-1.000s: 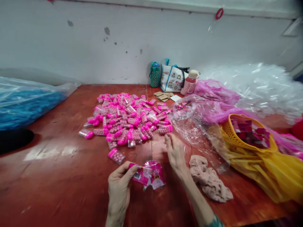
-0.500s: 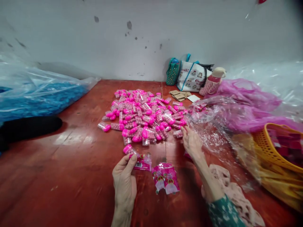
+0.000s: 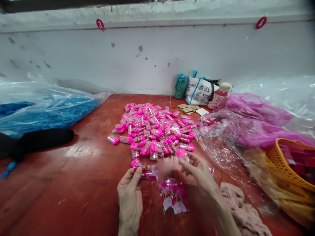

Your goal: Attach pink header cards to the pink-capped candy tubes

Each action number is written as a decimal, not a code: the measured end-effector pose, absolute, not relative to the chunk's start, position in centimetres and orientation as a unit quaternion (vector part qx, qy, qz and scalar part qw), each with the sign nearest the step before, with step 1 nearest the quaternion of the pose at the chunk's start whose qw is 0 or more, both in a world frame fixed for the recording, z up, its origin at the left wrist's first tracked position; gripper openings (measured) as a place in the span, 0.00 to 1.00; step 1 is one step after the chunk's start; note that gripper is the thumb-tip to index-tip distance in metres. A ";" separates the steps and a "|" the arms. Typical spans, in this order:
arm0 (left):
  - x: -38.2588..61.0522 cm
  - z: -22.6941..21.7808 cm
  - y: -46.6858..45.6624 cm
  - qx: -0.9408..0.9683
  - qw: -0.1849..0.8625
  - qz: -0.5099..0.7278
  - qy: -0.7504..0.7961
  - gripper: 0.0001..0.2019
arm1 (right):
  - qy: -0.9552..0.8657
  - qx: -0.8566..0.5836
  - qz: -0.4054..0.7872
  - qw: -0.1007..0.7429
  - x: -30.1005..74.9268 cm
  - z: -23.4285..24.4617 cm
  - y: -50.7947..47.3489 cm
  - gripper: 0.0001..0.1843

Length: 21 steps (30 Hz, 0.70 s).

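My left hand (image 3: 130, 195) pinches a pink printed plastic sleeve (image 3: 151, 171) between thumb and fingers, its clear end pointing right. Just beyond the fingertips shows a pink-capped bottle (image 3: 135, 162); whether the hand touches it I cannot tell. Over the table, my right hand (image 3: 199, 170) is closed on a small clear bottle with a pink cap (image 3: 181, 153), slightly blurred. Between and below the hands lie a few flat pink sleeves (image 3: 178, 196), overlapping. Beyond both hands spreads a heap of pink-capped bottles (image 3: 150, 131) filled with small pink balls.
A red table (image 3: 91, 196) carries everything. To the left lies a clear bag of blue pieces (image 3: 61, 111), with a black sleeved limb (image 3: 46, 139) before it. Plastic film (image 3: 216, 137), a yellow basket (image 3: 283, 157) and pink cloth (image 3: 243, 209) are at right; a white bag (image 3: 199, 90) stands behind.
My right hand has drawn back from the heap's right edge toward me, now with a bottle in it. My left hand keeps the sleeve. The camera view has tilted upward.
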State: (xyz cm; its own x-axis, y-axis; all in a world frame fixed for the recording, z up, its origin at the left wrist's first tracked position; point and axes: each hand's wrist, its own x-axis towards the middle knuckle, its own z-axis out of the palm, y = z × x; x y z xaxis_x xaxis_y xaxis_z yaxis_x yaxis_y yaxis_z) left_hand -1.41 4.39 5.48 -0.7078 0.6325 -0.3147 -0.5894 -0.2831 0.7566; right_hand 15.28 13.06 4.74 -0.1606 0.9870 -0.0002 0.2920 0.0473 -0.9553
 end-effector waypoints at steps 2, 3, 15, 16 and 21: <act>-1.4 5.5 4.3 0.026 0.381 0.801 0.462 0.10 | -0.606 -0.464 0.530 0.369 14.9 5.5 10.6 0.23; -1.3 5.5 4.3 0.029 0.382 0.800 0.462 0.10 | -0.560 -0.418 0.617 0.362 14.6 5.8 9.6 0.23; -0.5 5.7 3.7 0.128 0.417 0.775 0.459 0.07 | -0.493 -0.382 0.703 0.342 13.6 6.4 6.4 0.19; -0.5 5.7 3.6 0.148 0.420 0.768 0.460 0.06 | -0.481 -0.376 0.713 0.344 13.7 6.2 6.3 0.20; -0.5 5.9 3.5 0.193 0.433 0.748 0.464 0.08 | -0.442 -0.360 0.744 0.349 13.9 5.9 5.9 0.22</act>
